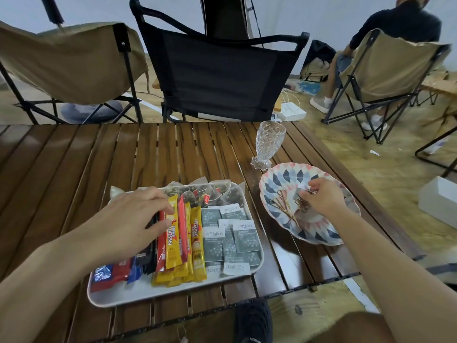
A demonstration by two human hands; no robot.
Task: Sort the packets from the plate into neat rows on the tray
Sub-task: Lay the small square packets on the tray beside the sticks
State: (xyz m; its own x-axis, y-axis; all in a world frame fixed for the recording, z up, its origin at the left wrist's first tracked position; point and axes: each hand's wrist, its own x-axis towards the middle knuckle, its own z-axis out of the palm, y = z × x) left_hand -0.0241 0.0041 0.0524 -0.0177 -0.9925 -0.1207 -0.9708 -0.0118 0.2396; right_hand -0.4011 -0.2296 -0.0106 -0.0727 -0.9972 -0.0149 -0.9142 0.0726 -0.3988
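— Where's your grey packet (298, 194)?
— On the plate (279, 174), pinched in your right hand (321, 199), fingertips curled, beside gold clips (282, 201).
— Your left hand (133, 219)?
— Curled onto the stick packets (195, 243) in the tray (118, 294), thumb pressing a yellow one. Glass (268, 144) just beyond.

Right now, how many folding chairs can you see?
3: empty tan chair far left, black chair centre, occupied tan chair right. A dark frame at the right edge may be another.
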